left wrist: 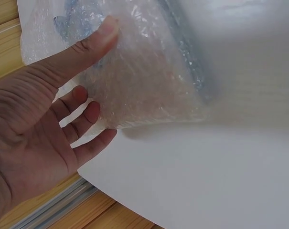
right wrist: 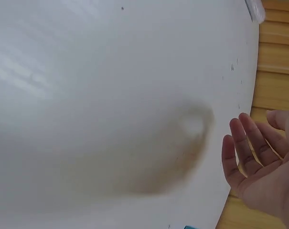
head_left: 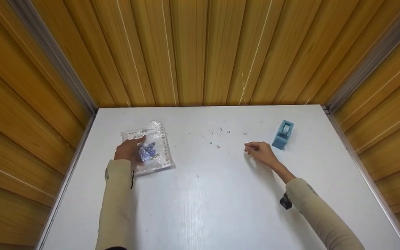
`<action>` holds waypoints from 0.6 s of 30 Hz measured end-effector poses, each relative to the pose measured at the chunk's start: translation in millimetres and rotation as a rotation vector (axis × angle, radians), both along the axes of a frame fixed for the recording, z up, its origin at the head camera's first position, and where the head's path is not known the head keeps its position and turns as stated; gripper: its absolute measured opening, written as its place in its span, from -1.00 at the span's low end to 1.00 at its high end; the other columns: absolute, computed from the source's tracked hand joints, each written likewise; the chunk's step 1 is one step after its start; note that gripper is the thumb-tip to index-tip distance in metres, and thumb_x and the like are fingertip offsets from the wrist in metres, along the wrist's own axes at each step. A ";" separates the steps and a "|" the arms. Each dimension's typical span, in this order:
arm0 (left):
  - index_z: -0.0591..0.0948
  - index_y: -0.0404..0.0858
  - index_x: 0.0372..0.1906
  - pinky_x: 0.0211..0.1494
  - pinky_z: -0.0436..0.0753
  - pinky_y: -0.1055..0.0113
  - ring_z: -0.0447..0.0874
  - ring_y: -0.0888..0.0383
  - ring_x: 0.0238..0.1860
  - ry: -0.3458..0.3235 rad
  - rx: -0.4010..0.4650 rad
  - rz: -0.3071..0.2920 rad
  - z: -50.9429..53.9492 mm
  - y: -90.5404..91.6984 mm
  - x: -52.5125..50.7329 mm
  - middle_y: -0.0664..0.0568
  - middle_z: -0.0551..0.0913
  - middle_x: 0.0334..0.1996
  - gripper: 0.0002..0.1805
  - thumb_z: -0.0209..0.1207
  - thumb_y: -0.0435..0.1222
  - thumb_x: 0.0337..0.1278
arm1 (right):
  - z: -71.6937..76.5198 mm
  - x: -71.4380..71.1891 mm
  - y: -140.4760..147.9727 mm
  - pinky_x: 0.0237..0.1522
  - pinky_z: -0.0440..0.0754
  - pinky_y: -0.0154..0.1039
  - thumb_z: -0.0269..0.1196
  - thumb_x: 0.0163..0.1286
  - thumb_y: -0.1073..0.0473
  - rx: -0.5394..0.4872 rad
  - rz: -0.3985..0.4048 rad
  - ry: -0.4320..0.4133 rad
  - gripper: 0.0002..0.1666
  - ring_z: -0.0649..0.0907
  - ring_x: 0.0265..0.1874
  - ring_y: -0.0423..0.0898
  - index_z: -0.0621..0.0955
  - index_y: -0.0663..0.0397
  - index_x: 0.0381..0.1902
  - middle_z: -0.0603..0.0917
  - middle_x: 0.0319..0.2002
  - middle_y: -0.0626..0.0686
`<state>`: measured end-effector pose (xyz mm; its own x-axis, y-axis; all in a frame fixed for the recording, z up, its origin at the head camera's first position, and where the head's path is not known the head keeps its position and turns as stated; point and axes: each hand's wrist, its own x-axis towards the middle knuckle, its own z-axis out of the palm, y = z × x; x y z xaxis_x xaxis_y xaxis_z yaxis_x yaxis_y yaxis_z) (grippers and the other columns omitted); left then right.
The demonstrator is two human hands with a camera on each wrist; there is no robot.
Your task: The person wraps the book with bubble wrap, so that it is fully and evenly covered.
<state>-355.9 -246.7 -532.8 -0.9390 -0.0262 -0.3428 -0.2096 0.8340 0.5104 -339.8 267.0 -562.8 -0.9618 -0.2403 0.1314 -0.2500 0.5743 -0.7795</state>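
Note:
On the left of the table lies a flat rectangular package [head_left: 156,147] in clear bubble wrap. Through the wrap show a white face, a small patterned border and a blue-purple picture. My left hand [head_left: 129,150] grips its left edge, with the thumb over the top face. In the left wrist view the fingers [left wrist: 89,112] bend at the edge of the bubble wrap, partly behind it. My right hand [head_left: 260,152] hovers above the table with loosely bent fingers and holds nothing. Just beyond it, to the right, stands a blue tape dispenser [head_left: 283,134] with a roll in it.
The white table [head_left: 200,208] carries several small dark specks or scraps [head_left: 218,146] near its middle. Wood-patterned panels [head_left: 193,52] rise behind it and at both sides, with metal strips along the corners.

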 end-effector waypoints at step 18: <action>0.26 0.06 0.58 0.53 0.31 -0.20 0.08 -0.40 0.57 -0.028 0.042 0.042 0.4 4.0 2.7 -0.26 0.13 0.60 -0.11 0.38 -0.36 0.20 | 12.9 -2.6 89.6 0.37 0.47 0.04 0.13 0.52 -0.09 -0.115 -0.788 -0.308 -0.36 0.55 0.29 0.22 0.58 0.36 0.24 0.60 0.27 0.36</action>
<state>-353.2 -242.7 -532.4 -0.9276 -0.0505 -0.3702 -0.2585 0.8023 0.5381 -342.3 356.6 -549.9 -0.8391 0.5130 -0.1809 0.4222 0.4047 -0.8112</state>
